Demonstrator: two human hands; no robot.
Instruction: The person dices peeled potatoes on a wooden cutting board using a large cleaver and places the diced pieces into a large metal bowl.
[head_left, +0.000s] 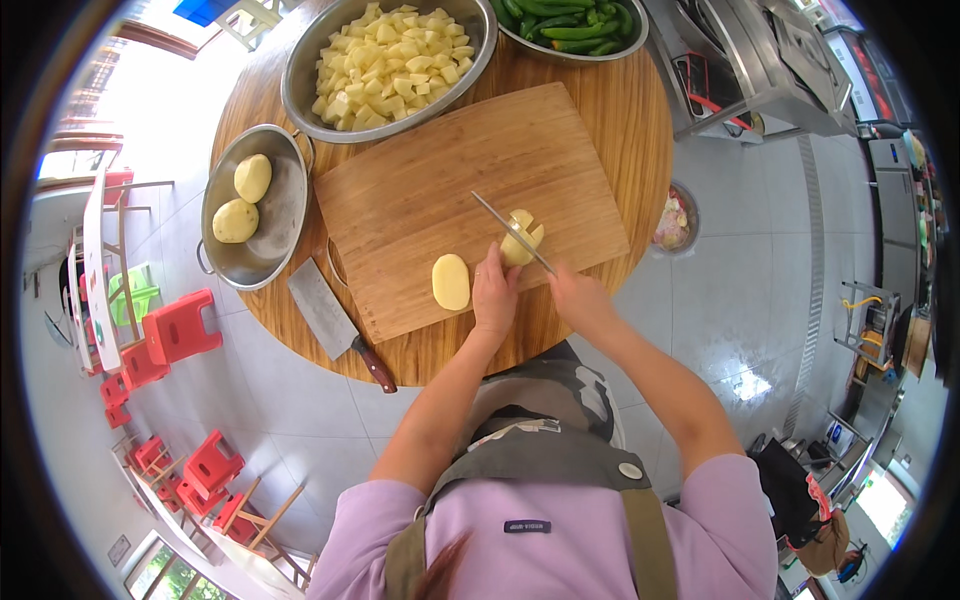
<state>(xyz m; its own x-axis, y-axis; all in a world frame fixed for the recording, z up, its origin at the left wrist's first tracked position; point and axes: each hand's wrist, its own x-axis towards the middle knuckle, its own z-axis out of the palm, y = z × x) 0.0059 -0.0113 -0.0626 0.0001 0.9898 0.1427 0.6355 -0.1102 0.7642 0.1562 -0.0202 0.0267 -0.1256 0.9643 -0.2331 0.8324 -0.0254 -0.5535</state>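
Note:
A wooden cutting board (480, 172) lies on the round table. On its near right part is a peeled potato half (517, 244), partly cut into chunks at its far end. My left hand (493, 289) steadies the near side of that potato with its fingertips. In my right hand (581, 296) is the handle of a kitchen knife (499, 213), seen nearly edge-on, its blade across the potato. The handle itself is hidden by my fingers. Left of my left hand, another potato half (451, 282) rests with its flat cut face up.
Potato chunks fill a large steel bowl (295, 94) behind the board; green peppers (577, 30) fill another. Two peeled potatoes (244, 199) sit in a steel basin (277, 247) at left. A cleaver (322, 307) lies beside the board, its handle over the table edge. A waste bin (675, 217) stands right.

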